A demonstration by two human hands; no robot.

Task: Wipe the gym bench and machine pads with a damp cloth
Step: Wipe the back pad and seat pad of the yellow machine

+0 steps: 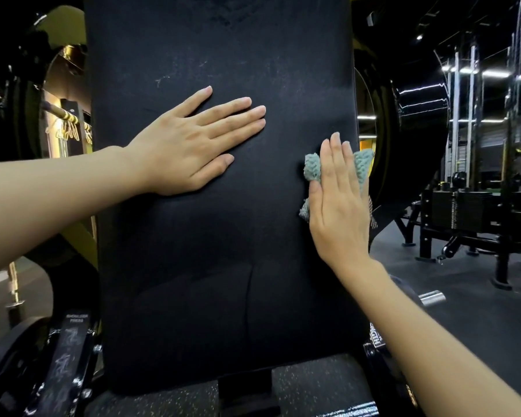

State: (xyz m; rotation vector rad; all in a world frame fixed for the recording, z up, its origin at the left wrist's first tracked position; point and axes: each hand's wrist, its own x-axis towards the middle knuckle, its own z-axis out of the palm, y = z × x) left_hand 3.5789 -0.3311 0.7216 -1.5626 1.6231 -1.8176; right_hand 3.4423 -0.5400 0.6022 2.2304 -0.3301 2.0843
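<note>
Now right hand [337, 206] flat-fingered presses cloth [363, 167] at pad [223, 251] right edge; left hand [190, 149] splayed mid-pad

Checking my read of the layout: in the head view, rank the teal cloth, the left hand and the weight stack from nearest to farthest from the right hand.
1. Teal cloth, pressed under the right hand.
2. Left hand, flat on the black pad, to the left.
3. Weight stack, far right background.

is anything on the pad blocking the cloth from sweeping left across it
Yes. The left hand lies flat on the black pad, left of the teal cloth pressed under the right hand at the pad's right edge. Bare pad lies between them.
</note>
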